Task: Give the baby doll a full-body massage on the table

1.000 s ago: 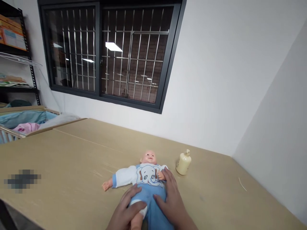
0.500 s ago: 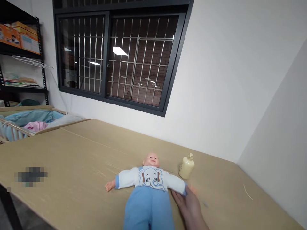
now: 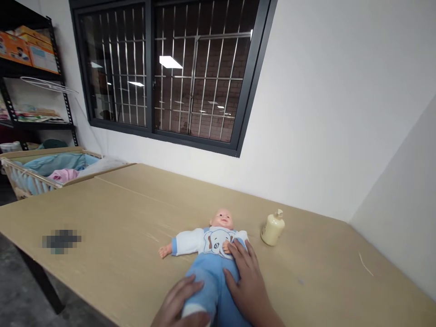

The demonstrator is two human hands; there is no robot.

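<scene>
A baby doll in a white top with an elephant print and blue trousers lies on its back on the tan table. My right hand lies flat on the doll's belly and folds its near arm across the chest. My left hand rests on the doll's blue leg at the bottom edge, its fingers curved over the cloth. The doll's other arm stretches out to the left.
A cream pump bottle stands right of the doll's head. A wooden crib with blue and pink cloth adjoins the table's far left. A black shelf with boxes stands behind it. White walls close the back and right.
My right hand came from the doll's outstretched arm onto its belly, bringing that arm over the chest. My left hand has come back into view on the leg.
</scene>
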